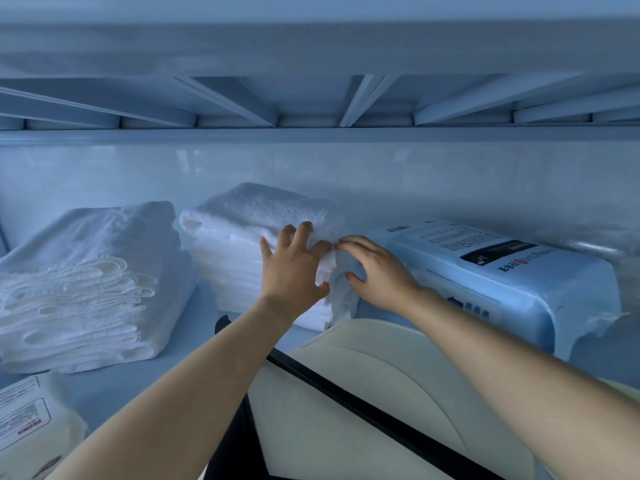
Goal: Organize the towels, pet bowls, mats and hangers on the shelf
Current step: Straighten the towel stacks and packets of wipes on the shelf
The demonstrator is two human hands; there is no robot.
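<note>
A tall stack of folded white towels point(242, 244) stands in the middle of the shelf point(194, 334). My left hand point(294, 265) lies against the stack's right front corner, fingers spread over the top towel. My right hand point(377, 271) reaches in from the right, its fingertips and thumb pinching the towel edges at that same corner. A second, wider pile of folded white towels point(86, 282) sits to the left.
A blue plastic-wrapped pack point(502, 278) lies right of the stack, close to my right hand. A cream pack with a label point(31, 424) sits at the lower left. A cream curved object with a black rim point(363, 393) is below my arms. The upper shelf's slats point(311, 105) hang overhead.
</note>
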